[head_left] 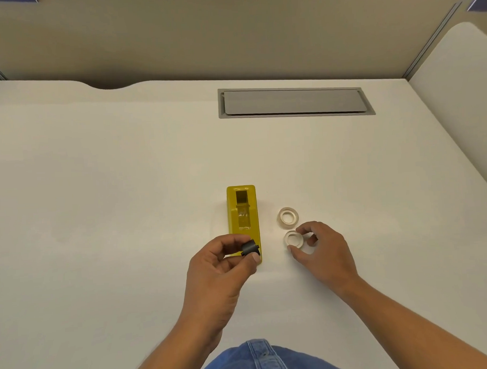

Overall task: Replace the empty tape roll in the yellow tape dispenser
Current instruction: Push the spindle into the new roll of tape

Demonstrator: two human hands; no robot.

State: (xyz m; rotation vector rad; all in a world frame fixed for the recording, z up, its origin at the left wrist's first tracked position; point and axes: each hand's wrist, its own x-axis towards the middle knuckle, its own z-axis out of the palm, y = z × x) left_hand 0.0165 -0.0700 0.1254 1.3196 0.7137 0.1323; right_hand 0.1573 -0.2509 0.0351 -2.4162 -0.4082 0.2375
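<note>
The yellow tape dispenser (243, 212) lies lengthwise on the white desk, its roll bay showing nothing inside. My left hand (220, 266) pinches a small black spool hub (250, 247) just over the dispenser's near end. Two clear tape rings lie to the right of the dispenser. The farther ring (288, 217) rests flat and alone. The nearer ring (293, 238) sits between the thumb and fingertips of my right hand (322, 250), which curls around it on the desk; whether the fingers squeeze it I cannot tell.
A grey cable hatch (296, 102) is set into the desk (98, 204) at the back. Beige partition walls stand behind and to the right. A blue denim garment (261, 362) shows at the bottom edge.
</note>
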